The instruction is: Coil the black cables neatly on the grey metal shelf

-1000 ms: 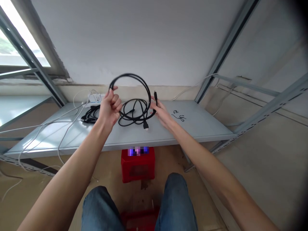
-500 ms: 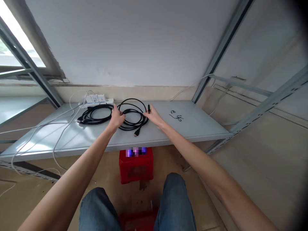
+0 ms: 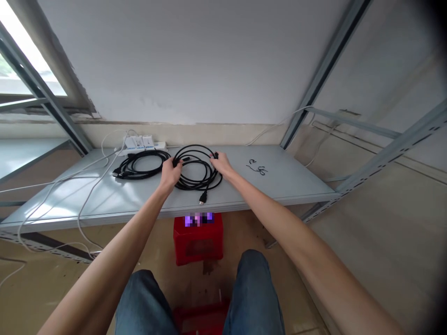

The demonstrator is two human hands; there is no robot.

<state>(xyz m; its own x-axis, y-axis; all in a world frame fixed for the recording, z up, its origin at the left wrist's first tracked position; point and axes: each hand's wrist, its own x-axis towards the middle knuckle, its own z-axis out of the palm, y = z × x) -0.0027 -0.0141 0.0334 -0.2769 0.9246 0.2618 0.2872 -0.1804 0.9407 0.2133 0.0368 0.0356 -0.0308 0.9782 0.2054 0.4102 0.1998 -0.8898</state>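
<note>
A black HDMI cable (image 3: 196, 188) lies in loose loops on the grey metal shelf (image 3: 279, 179). My left hand (image 3: 171, 172) is closed around the loops at their left side. At their right side my right hand (image 3: 221, 163) grips the cable near one plug, which its fingers partly cover. The other plug (image 3: 203, 198) points toward the shelf's front edge. Just left of my left hand rests a second coiled black cable (image 3: 134, 176), its plugs at the left end. Several short black ties (image 3: 257, 168) lie to the right of my right hand.
A white power strip with adapters (image 3: 153, 145) stands against the wall behind the second coil. White cords (image 3: 91, 190) drape over the shelf's left part and front edge. Metal uprights (image 3: 303, 104) frame the shelf. Under it is a red stool (image 3: 198, 244) with a blurred object on top.
My right hand has closed over the plug that stood up beside its fingers. The held loops have shifted slightly right, and the loose plug has moved right and nearer the front edge.
</note>
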